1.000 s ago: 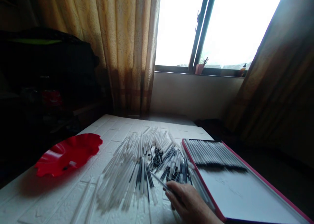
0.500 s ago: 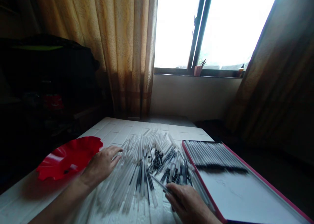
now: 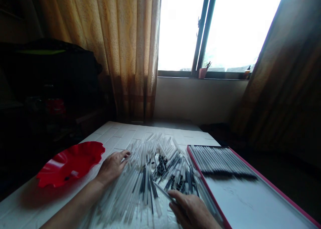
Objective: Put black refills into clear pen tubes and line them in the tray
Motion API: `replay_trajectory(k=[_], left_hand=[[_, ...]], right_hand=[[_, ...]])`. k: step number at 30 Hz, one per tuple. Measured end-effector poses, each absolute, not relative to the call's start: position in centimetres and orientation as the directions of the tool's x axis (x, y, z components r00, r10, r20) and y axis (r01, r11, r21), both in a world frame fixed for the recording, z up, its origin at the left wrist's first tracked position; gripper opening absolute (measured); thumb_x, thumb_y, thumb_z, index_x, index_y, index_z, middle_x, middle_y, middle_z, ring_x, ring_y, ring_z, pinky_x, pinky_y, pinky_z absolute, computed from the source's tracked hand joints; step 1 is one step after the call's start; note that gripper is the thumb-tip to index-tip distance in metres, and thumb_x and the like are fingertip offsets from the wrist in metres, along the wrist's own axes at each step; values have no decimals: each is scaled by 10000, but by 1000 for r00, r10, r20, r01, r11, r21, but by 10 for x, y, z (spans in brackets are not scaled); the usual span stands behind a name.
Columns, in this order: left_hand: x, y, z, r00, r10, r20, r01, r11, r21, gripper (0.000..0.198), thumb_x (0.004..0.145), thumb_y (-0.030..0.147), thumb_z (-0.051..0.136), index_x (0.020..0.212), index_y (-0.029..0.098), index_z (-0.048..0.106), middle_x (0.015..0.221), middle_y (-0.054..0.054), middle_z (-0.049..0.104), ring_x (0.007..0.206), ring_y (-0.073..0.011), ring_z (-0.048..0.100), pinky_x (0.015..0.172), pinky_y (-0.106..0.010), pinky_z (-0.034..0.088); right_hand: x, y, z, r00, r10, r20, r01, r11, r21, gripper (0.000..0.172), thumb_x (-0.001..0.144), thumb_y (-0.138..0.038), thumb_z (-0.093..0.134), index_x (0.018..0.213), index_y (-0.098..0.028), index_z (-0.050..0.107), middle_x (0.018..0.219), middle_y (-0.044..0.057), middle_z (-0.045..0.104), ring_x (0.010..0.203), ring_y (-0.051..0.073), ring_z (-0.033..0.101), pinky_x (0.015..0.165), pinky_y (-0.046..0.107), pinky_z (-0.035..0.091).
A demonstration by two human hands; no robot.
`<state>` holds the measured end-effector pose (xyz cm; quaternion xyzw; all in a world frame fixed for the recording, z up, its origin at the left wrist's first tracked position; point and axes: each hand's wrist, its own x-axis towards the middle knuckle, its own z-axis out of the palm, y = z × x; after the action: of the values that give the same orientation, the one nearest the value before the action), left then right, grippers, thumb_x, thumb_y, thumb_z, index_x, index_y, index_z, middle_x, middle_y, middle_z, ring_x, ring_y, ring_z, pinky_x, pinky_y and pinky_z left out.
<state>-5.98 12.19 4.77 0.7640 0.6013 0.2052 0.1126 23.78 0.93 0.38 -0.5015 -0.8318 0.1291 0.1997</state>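
Observation:
A heap of clear pen barrels (image 3: 120, 192) covers the middle of the white table, with black-inked refills (image 3: 146, 185) among them. Small black caps (image 3: 162, 165) lie in a cluster near its centre. At the heap's left edge is my left hand (image 3: 114, 165), its thumb and forefinger a little apart beside the barrels. My right hand (image 3: 192, 207), lower right of the heap, grips a slim pen (image 3: 164, 191) that points up and left. The hand itself hides the pen's rear end.
A red wavy-edged bowl (image 3: 72, 163) with small bits inside stands at the left. On the right, a pink-edged tray (image 3: 225, 192) holds a row of pens (image 3: 223, 158) at its far end. Behind the table are a curtain (image 3: 127, 55) and a window.
My left hand has shifted slightly right, closer to the clear barrels. My right hand still holds the pen in nearly the same place. The view has tilted slightly.

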Motion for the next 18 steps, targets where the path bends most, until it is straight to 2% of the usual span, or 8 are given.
replay_trajectory(k=[2,4,6,7,9,12,18], left_hand=[[-56,105,47,214,956,203,800,-291,524,276,943,244,469,1192,234,589,1083,-60,711,1050,-226,656,935,-376,501],[-49,84,44,278,939,202,698,-342,629,328,919,324,469,1216,231,571,1063,-37,728,1004,-194,685,853,-284,542],[-41,63,39,329,926,186,600,-357,716,331,909,379,456,1142,209,618,966,-32,747,834,-178,714,696,-241,564],[-37,54,36,333,925,181,488,-334,807,329,892,413,495,1086,198,652,886,-34,749,768,-180,708,638,-235,557],[-30,42,30,326,924,200,331,-309,891,312,856,438,577,1025,202,691,817,-25,737,696,-166,682,602,-222,538],[-26,36,25,311,925,219,243,-301,922,260,831,407,640,990,217,722,839,-23,725,674,-151,656,596,-209,523],[-29,36,25,375,884,280,310,-404,861,199,865,292,584,989,239,730,874,-22,713,664,-142,630,577,-189,513]], right_hand=[[236,8,5,-410,878,246,766,478,-429,319,944,-301,392,1102,-205,652,750,62,760,679,203,729,578,233,406],[234,6,9,-399,868,297,734,496,-464,350,955,-317,349,1033,-195,667,750,70,750,671,198,725,569,233,404],[232,3,14,-393,860,327,686,511,-519,374,957,-326,327,996,-192,675,735,64,738,652,186,716,565,228,405],[231,2,17,-392,858,333,664,514,-543,374,957,-327,329,990,-193,677,729,58,732,641,177,709,564,223,405],[230,-1,24,-401,856,327,640,517,-569,353,958,-318,350,976,-193,680,713,43,716,613,156,688,558,211,399],[228,-4,32,-438,842,315,628,538,-562,323,947,-277,373,951,-183,682,683,32,688,578,138,652,545,204,386],[222,-5,36,-472,846,250,646,525,-554,322,920,-246,372,910,-189,689,670,27,686,578,135,641,543,205,376]])
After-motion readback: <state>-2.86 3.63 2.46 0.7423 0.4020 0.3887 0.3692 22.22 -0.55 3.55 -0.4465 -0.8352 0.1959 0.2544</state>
